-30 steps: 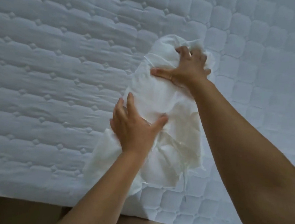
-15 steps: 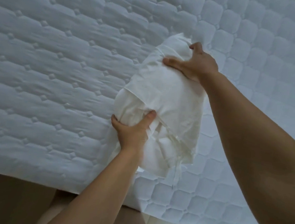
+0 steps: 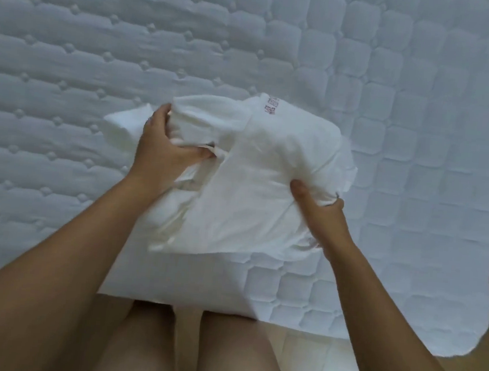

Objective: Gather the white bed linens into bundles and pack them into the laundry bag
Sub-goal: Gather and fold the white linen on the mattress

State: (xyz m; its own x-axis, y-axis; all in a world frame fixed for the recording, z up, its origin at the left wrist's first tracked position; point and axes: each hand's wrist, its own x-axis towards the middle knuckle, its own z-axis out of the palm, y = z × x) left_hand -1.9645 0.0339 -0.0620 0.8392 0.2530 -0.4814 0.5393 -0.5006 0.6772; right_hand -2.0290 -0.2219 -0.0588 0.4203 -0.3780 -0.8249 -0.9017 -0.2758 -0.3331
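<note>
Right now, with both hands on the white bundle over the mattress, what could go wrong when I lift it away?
1. A loose fold sticks out beyond the left hand; it may trail and unravel the bundle.
2. The right hand grips only the near right edge, so that side may slip.
3. No laundry bag is in view, so the carry may be awkward.

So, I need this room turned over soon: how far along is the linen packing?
Done: one white linen is gathered into a bundle over the quilted mattress. In hand: the left hand and right hand both grip it. Left: packing it; no laundry bag is in view.
</note>
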